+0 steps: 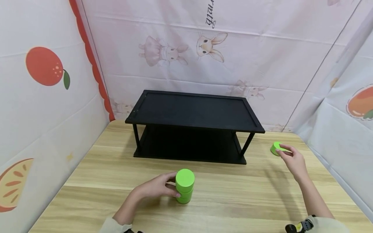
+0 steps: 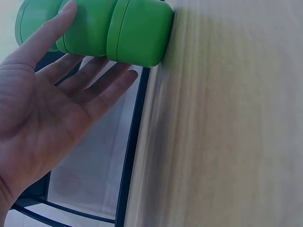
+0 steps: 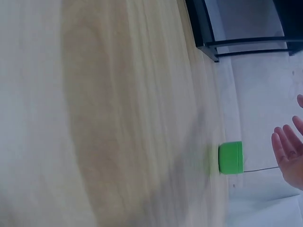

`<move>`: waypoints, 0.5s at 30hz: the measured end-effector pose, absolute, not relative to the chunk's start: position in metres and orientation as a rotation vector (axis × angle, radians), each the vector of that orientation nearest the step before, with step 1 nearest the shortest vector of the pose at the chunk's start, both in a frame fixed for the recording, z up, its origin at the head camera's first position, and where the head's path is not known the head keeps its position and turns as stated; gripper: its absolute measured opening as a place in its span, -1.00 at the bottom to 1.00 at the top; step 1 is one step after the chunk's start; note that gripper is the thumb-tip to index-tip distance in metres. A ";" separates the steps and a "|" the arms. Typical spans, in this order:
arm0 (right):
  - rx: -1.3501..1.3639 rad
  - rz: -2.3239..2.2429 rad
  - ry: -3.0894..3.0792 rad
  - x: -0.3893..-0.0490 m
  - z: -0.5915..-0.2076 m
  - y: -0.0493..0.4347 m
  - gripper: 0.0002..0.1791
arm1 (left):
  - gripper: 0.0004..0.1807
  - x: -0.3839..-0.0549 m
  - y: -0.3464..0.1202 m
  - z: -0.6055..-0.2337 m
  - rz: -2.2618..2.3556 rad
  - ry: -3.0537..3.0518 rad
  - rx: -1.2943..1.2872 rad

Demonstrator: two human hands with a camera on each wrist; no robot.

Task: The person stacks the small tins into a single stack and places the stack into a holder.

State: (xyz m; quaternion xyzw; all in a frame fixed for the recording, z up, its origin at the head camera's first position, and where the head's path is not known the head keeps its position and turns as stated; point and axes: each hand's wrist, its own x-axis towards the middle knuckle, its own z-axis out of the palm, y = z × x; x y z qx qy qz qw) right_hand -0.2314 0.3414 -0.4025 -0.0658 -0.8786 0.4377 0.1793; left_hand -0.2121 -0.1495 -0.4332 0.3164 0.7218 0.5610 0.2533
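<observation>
A stack of lidded green round containers (image 1: 185,179) stands upright on the table near the front middle. My left hand (image 1: 155,187) holds it from the left side, thumb in front and fingers behind. In the left wrist view, the thumb lies across the upper part of the stack (image 2: 139,35), and the fingers reach behind it. At the far right, another green round container (image 1: 274,147) sits alone on the table. My right hand (image 1: 295,161) is just above and beside it, fingers loosely extended. The right wrist view shows a gap between that hand (image 3: 291,158) and the container (image 3: 230,158).
A black two-tier rack (image 1: 192,110) stands at the back middle, with thin posts at its corners. The wooden table (image 1: 233,200) meets printed cloth walls (image 1: 180,71) at the back and both sides.
</observation>
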 end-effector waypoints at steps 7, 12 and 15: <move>-0.262 1.246 -2.483 -0.242 -0.403 0.354 -0.33 | -0.35 -0.212 -0.151 -0.434 1.531 1.963 0.877; -0.307 1.268 -2.495 -0.250 -0.409 0.361 -0.31 | -0.36 -0.212 -0.151 -0.434 1.535 1.961 0.883; -0.347 1.237 -2.514 -0.253 -0.413 0.364 -0.31 | -0.36 -0.211 -0.151 -0.434 1.543 1.944 0.877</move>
